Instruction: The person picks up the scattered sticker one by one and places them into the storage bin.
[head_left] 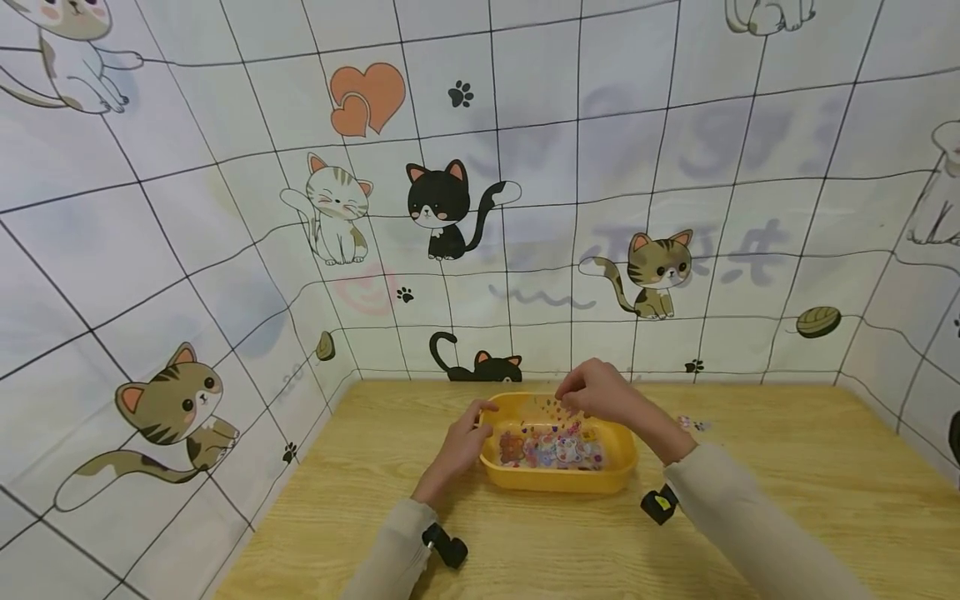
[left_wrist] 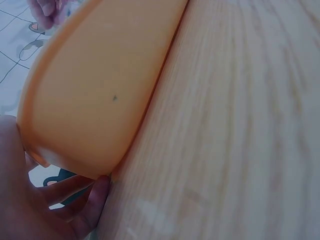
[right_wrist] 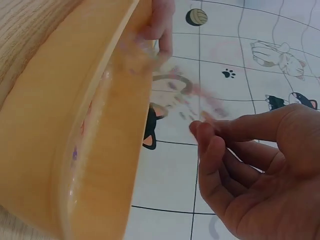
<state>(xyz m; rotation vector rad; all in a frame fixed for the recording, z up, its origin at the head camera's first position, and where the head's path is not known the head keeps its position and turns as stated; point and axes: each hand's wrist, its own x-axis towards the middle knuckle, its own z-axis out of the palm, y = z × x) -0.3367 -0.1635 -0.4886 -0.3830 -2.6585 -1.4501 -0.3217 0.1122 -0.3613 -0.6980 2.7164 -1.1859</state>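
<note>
A yellow plastic basin (head_left: 555, 479) stands on the wooden table. Inside lie several colourful stickers (head_left: 551, 450), among them a brown bear shape and a white character. My left hand (head_left: 461, 442) holds the basin's left end, its fingers curled against the end wall in the left wrist view. Above the basin's back right rim, my right hand (head_left: 603, 392) pinches a see-through piece (right_wrist: 182, 97) dotted with small coloured shapes between thumb and fingertips. It is blurred in the right wrist view, so its exact kind is hard to tell.
A few small colourful pieces (head_left: 693, 423) lie on the table (head_left: 787, 500) to the right of the basin. Behind the table hangs a white sheet (head_left: 525, 317) printed with a grid and cartoon cats; a similar surface stands at the left. Black cameras sit at both wrists.
</note>
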